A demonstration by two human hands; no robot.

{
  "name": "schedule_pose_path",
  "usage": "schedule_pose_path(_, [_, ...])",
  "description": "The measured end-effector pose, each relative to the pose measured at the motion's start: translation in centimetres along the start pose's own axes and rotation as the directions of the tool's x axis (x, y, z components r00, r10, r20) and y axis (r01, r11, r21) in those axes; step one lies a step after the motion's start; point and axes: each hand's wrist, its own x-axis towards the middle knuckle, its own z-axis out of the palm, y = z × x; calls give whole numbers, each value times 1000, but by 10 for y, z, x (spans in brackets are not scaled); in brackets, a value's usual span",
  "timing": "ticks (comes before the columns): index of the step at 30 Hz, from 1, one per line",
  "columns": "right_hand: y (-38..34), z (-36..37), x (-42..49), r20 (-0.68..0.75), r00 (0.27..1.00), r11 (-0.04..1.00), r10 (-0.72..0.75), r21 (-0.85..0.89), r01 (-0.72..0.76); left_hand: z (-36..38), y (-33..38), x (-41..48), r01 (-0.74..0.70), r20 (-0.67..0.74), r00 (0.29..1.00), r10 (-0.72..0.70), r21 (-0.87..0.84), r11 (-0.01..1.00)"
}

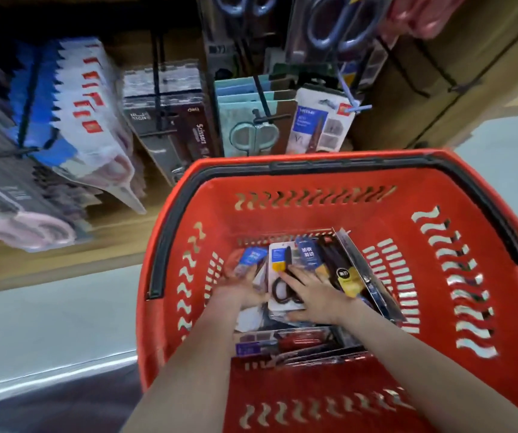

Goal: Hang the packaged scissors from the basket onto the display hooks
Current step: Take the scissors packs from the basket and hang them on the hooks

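Note:
A red plastic basket (pixel 423 245) stands on the floor below the display, with several packaged scissors (pixel 339 267) piled at its bottom. Both my arms reach down into it. My left hand (pixel 245 290) lies among the packs on the left, fingers on a blue-labelled pack (pixel 253 256). My right hand (pixel 312 296) rests flat with straight fingers on a white pack of black-handled scissors (pixel 279 276). Whether my left hand grips anything is unclear. Display hooks (pixel 262 98) stick out of the wooden board above the basket, most carrying hanging scissor packs.
Rows of hanging packs fill the display: pink-handled scissors (pixel 107 164) at left, dark "Scissors" packs (pixel 186 126) in the middle, teal ones (pixel 253 132) and a white pack (pixel 323 120) to the right. The basket's black handles (pixel 170 232) lie folded on its rim. Grey floor lies on both sides.

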Motion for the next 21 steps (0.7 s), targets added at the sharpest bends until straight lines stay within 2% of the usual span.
schedule_pose_path(3, [1,2,-2,-13,1000,1000,-8,-21,8,-2,-1,-3,8,19,1000,-7,-51,999])
schedule_pose_path(10, [-5,-14,-17,86,995,998,54,-45,-50,9,8,-29,114,-192,969,-157,-220,969])
schedule_pose_path(12, [-11,-23,-25,93,992,995,90,25,-93,8,11,-40,150,-232,948,-217,-274,950])
schedule_pose_path(14, [-18,-31,-30,51,989,966,136,213,-144,7,11,-52,177,-254,932,-258,-301,937])
schedule_pose_path(17, [-34,-41,-29,8,972,798,235,569,-198,3,9,-75,175,-333,894,-300,-359,917])
schedule_pose_path(19, [-49,-46,-27,-14,951,663,310,720,-206,-1,9,-89,138,-373,879,-296,-395,908])
schedule_pose_path(21, [-65,-50,-27,12,952,424,307,894,-147,-4,11,-105,55,-392,877,-277,-491,870])
